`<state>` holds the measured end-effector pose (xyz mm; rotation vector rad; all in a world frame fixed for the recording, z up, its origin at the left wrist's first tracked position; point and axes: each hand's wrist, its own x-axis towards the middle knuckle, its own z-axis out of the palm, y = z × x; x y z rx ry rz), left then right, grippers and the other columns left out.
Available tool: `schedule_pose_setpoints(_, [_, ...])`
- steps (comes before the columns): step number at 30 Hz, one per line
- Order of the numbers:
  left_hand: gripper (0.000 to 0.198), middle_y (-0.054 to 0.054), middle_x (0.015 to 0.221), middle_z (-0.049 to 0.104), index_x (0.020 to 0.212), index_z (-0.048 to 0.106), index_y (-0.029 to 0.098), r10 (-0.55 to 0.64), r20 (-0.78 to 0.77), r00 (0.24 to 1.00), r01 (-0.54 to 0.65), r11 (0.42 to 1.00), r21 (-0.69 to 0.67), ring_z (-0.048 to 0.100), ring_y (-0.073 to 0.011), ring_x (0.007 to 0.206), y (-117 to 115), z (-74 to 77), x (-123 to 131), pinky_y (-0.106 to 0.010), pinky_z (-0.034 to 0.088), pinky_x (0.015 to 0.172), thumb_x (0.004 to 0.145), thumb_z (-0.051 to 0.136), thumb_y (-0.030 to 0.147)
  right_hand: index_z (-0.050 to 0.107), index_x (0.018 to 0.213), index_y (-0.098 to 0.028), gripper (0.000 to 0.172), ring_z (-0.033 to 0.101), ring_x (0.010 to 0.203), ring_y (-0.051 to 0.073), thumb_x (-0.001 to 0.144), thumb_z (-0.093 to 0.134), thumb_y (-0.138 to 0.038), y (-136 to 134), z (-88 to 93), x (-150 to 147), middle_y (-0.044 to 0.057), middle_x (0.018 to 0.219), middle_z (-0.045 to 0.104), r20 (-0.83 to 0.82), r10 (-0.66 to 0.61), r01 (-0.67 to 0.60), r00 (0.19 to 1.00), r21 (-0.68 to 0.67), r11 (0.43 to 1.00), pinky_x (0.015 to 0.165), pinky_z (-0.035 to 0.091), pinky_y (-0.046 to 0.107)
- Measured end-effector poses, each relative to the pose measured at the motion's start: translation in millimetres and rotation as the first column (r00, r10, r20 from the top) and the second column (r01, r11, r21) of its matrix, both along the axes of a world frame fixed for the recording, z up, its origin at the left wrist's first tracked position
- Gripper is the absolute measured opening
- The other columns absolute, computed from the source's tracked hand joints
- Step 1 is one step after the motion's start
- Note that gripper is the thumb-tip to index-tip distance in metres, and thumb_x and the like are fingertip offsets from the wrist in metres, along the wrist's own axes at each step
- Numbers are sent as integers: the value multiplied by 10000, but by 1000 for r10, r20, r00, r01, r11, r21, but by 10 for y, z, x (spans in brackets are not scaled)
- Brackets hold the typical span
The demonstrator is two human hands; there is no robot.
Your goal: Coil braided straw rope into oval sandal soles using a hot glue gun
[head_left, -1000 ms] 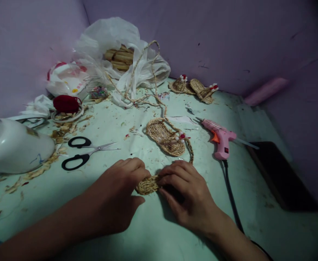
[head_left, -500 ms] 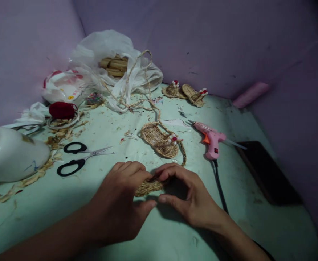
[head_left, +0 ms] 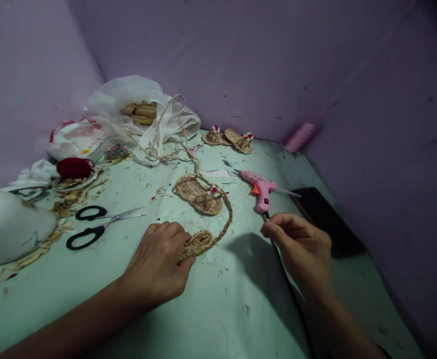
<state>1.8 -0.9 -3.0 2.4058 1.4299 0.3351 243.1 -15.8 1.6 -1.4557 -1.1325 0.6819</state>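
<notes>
My left hand (head_left: pixel 158 264) is closed around a small coiled, braided straw sole (head_left: pixel 198 244), its rounded end sticking out past the fingers. A braided straw cord (head_left: pixel 229 214) curves from that end around the miniature straw slipper (head_left: pixel 199 194), which has a red and white bead flower. My right hand (head_left: pixel 303 249) is in the air on the right, thumb and forefinger pinched; anything between them is too small to make out. Just beyond the fingertips lies a pink glue gun (head_left: pixel 261 189) with an orange trigger. Its black power cable (head_left: pixel 288 284) runs below the right hand.
Black-handled scissors (head_left: pixel 99 227) lie open left of my left hand. Two finished slippers (head_left: pixel 237 139), a plastic bag (head_left: pixel 132 92) of straw and a pink roll (head_left: pixel 301 137) stand at the back. A white container (head_left: pixel 16 227) is at left, a dark phone-like slab (head_left: pixel 327 219) at right.
My right hand has left the straw sole and moved right, toward the glue gun. My left hand keeps its hold, and more of the sole shows. The view has shifted right and up.
</notes>
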Motion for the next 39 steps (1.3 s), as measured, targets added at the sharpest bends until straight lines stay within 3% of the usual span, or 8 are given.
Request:
schedule_pose_setpoints(5, [185, -62, 906, 635, 893, 650, 163, 32, 0, 999, -32, 999, -37, 570, -246, 893, 12, -6, 15, -442, 411, 849, 732, 596, 238, 612, 610, -182, 229, 527, 488, 115, 730, 630, -377, -1, 13, -101, -19, 524, 601, 170, 113, -101, 979, -77, 992, 503, 403, 225])
schedule_pose_setpoints(13, [167, -75, 830, 628, 815, 635, 140, 14, 7, 1000, -15, 993, 119, 573, -262, 849, -28, 3, 20, -449, 421, 817, 674, 549, 167, 650, 702, -168, 438, 623, 755, 224, 857, 412, -501, 213, -31, 252, 68, 741, 687, 397, -146, 199, 906, -98, 975, 690, 427, 308])
schedule_pose_setpoints(17, [167, -74, 810, 625, 801, 623, 140, -2, 49, 999, -10, 970, 242, 563, -256, 811, -72, 18, -46, -449, 417, 797, 653, 545, 157, 684, 770, -139, 365, 619, 875, 298, 817, 542, -472, 472, -14, 352, 110, 818, 691, 474, -91, 250, 876, -285, 925, 743, 435, 362])
schedule_pose_setpoints(25, [159, -75, 816, 636, 822, 594, 139, -87, 223, 971, -8, 918, 397, 575, -234, 782, -17, -28, -194, -462, 421, 792, 667, 565, 147, 558, 1167, -178, 301, 598, 986, 219, 898, 555, -313, 852, -53, 287, 74, 1201, 570, 159, 26, 73, 987, -584, 808, 809, 518, 404])
schedule_pose_setpoints(30, [170, -84, 832, 638, 842, 581, 134, -159, 310, 937, -5, 883, 469, 575, -235, 801, 61, -52, -234, -460, 437, 786, 673, 597, 140, 561, 1136, -160, 276, 618, 911, 189, 894, 559, -291, 755, 86, 311, 76, 1138, 597, -192, 50, -138, 980, -476, 869, 766, 529, 377])
schedule_pose_setpoints(34, [208, -106, 887, 625, 911, 570, 120, -242, 346, 906, 3, 824, 566, 562, -235, 862, 113, -80, -276, -460, 442, 834, 703, 585, 116, 608, 1012, -207, 412, 581, 637, 102, 623, 716, -125, 378, 164, 229, 36, 1119, 638, -358, 123, -230, 926, -275, 934, 551, 481, 208])
schedule_pose_setpoints(36, [225, -115, 916, 618, 940, 564, 116, -268, 349, 898, 10, 806, 592, 558, -235, 888, 136, -101, -292, -459, 444, 854, 715, 584, 114, 619, 1027, -199, 496, 533, 578, 93, 551, 760, -189, 157, 140, 162, 44, 1065, 658, -416, 194, -289, 888, -177, 941, 512, 446, 209])
schedule_pose_setpoints(39, [232, -116, 935, 613, 961, 557, 120, -267, 349, 898, 9, 806, 593, 558, -237, 908, 163, -130, -306, -456, 449, 864, 731, 585, 124, 652, 996, -153, 442, 459, 519, 99, 676, 712, -452, -68, 66, 91, 47, 756, 658, -471, 395, -464, 789, -35, 885, 470, 357, 224])
